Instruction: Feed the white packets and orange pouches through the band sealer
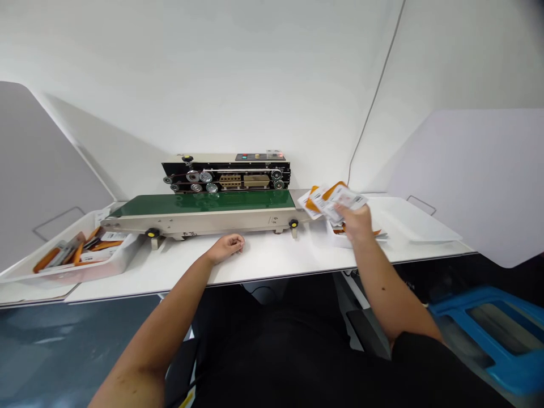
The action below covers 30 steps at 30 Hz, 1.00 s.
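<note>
My right hand [357,222] grips a fanned bunch of flat white-and-orange packets [329,199], raised at the right end of the sealing machine's conveyor. Below it stands a small white bin [338,240], partly hidden by the hand, with more packets in it. On the white table, in front of the conveyor, rests my left hand [226,248]; its fingers are curled in and nothing shows in them. The band sealer [229,174] has rollers and a row of buttons, and a green conveyor belt [212,203] runs along its front.
At the left end of the conveyor, a larger white bin [114,266] holds several orange, white and grey packets. A white board [429,218] lies at the right of the table [272,263]. Pale panels flank both sides, and a blue plastic stool [510,362] is at lower right.
</note>
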Each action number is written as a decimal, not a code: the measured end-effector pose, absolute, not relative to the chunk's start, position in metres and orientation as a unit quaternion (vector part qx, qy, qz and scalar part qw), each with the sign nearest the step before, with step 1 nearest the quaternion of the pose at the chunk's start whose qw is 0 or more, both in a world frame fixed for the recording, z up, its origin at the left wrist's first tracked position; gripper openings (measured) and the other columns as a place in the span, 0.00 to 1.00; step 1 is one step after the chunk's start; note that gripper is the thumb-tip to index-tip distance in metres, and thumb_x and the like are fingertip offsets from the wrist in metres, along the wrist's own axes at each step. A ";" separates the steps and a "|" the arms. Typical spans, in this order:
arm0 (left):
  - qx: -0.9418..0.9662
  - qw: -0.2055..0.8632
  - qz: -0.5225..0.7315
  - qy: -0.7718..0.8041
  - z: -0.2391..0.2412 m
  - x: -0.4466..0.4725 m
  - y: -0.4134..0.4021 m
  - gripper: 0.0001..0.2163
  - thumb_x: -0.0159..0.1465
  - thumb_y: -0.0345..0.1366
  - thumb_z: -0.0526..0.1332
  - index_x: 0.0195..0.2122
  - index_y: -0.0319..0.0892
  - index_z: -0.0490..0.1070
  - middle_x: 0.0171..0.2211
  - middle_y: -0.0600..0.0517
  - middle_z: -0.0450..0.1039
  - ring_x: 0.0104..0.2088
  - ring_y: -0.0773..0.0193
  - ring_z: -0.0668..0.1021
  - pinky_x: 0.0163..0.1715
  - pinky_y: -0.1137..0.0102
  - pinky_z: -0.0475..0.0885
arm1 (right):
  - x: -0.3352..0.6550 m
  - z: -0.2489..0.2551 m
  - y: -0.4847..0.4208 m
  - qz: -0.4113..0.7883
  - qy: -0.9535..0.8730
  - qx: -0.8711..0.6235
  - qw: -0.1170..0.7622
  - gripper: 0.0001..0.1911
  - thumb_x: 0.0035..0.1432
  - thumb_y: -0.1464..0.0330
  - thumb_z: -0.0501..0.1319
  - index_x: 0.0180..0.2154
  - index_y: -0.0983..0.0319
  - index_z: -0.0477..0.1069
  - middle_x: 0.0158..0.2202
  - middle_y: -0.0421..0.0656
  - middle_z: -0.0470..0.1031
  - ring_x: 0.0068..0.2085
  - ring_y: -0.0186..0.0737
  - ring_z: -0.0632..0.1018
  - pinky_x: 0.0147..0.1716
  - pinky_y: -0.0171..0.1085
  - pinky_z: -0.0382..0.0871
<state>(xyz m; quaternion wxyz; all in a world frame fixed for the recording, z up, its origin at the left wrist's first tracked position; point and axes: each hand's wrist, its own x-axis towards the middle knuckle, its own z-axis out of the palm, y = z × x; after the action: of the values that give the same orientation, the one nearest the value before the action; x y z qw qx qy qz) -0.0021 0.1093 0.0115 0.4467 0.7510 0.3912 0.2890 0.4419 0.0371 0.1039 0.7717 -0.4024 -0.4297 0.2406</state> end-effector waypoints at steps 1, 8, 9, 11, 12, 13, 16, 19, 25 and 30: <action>0.752 0.444 0.291 0.390 0.010 -0.002 0.110 0.19 0.64 0.54 0.64 0.38 0.41 0.72 0.28 0.51 0.76 0.29 0.64 0.75 0.28 0.72 0.66 | 0.417 0.094 0.032 0.233 -0.454 -0.409 0.756 0.26 0.44 0.64 0.77 0.45 0.64 0.74 0.43 0.48 0.82 0.41 0.46 0.84 0.42 0.45 0.82; 0.768 0.372 0.373 0.365 0.009 -0.001 0.110 0.23 0.65 0.57 0.62 0.47 0.41 0.73 0.44 0.45 0.79 0.44 0.55 0.79 0.42 0.64 0.74 | 0.279 0.034 0.021 0.037 -0.797 -0.331 0.504 0.15 0.61 0.65 0.66 0.49 0.60 0.75 0.47 0.50 0.81 0.48 0.48 0.81 0.50 0.46 0.75; 0.770 0.367 0.386 0.352 0.012 -0.002 0.109 0.24 0.67 0.58 0.59 0.50 0.41 0.74 0.48 0.43 0.79 0.49 0.52 0.78 0.47 0.62 0.74 | 0.268 0.030 0.025 -0.007 -0.832 -0.305 0.464 0.13 0.63 0.67 0.63 0.50 0.61 0.75 0.49 0.50 0.80 0.50 0.48 0.80 0.51 0.47 0.73; 0.776 0.374 0.399 0.313 0.017 -0.006 0.107 0.27 0.71 0.58 0.51 0.55 0.41 0.73 0.57 0.40 0.75 0.58 0.48 0.75 0.56 0.57 0.71 | 0.251 0.023 0.038 -0.075 -0.871 -0.281 0.396 0.13 0.66 0.70 0.58 0.50 0.61 0.76 0.50 0.50 0.80 0.51 0.49 0.78 0.52 0.47 0.71; 0.784 0.381 0.395 0.290 0.018 -0.008 0.106 0.29 0.72 0.59 0.49 0.58 0.40 0.72 0.60 0.39 0.72 0.60 0.46 0.73 0.59 0.55 0.69 | 0.245 0.021 0.044 -0.097 -0.879 -0.286 0.368 0.13 0.68 0.71 0.56 0.50 0.61 0.76 0.50 0.50 0.79 0.51 0.48 0.77 0.51 0.47 0.70; 0.795 0.385 0.383 0.269 0.019 -0.010 0.105 0.31 0.72 0.60 0.48 0.60 0.40 0.71 0.62 0.38 0.70 0.62 0.45 0.72 0.61 0.54 0.67 | 0.240 0.018 0.050 -0.111 -0.885 -0.296 0.343 0.14 0.69 0.72 0.54 0.50 0.61 0.75 0.50 0.50 0.79 0.51 0.48 0.77 0.50 0.46 0.69; 0.838 0.370 0.328 0.231 0.017 -0.011 0.105 0.34 0.68 0.62 0.53 0.65 0.41 0.67 0.64 0.38 0.68 0.62 0.43 0.71 0.62 0.51 0.66 | 0.230 0.007 0.063 -0.118 -0.892 -0.338 0.276 0.14 0.70 0.72 0.54 0.52 0.60 0.74 0.51 0.50 0.77 0.52 0.49 0.74 0.49 0.47 0.68; 0.874 0.296 0.295 0.248 0.012 -0.007 0.107 0.35 0.64 0.59 0.63 0.66 0.42 0.66 0.62 0.38 0.70 0.60 0.43 0.73 0.62 0.50 0.67 | 0.227 -0.003 0.067 -0.097 -0.886 -0.384 0.242 0.14 0.68 0.72 0.57 0.54 0.59 0.72 0.53 0.51 0.74 0.55 0.51 0.70 0.51 0.48 0.68; 0.906 0.165 0.278 0.273 0.001 0.001 0.114 0.30 0.62 0.48 0.70 0.63 0.42 0.71 0.61 0.39 0.73 0.61 0.44 0.73 0.63 0.50 0.66 | 0.232 -0.010 0.065 -0.027 -0.866 -0.416 0.275 0.27 0.58 0.73 0.64 0.59 0.60 0.68 0.61 0.51 0.68 0.61 0.53 0.66 0.61 0.51 0.61; 0.905 0.132 0.274 0.297 -0.001 0.000 0.115 0.23 0.63 0.44 0.69 0.58 0.44 0.75 0.57 0.41 0.77 0.58 0.46 0.76 0.61 0.53 0.68 | 0.238 -0.004 0.057 -0.005 -0.894 -0.347 0.284 0.39 0.48 0.67 0.71 0.62 0.59 0.67 0.67 0.52 0.61 0.68 0.59 0.58 0.68 0.59 0.46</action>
<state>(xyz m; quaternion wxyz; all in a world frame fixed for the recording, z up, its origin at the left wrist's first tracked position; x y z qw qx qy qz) 0.0000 0.1153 -0.0008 0.1320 0.9053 0.2969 0.2736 0.2384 0.0569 -0.0038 0.2841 -0.3473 -0.8937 -0.0045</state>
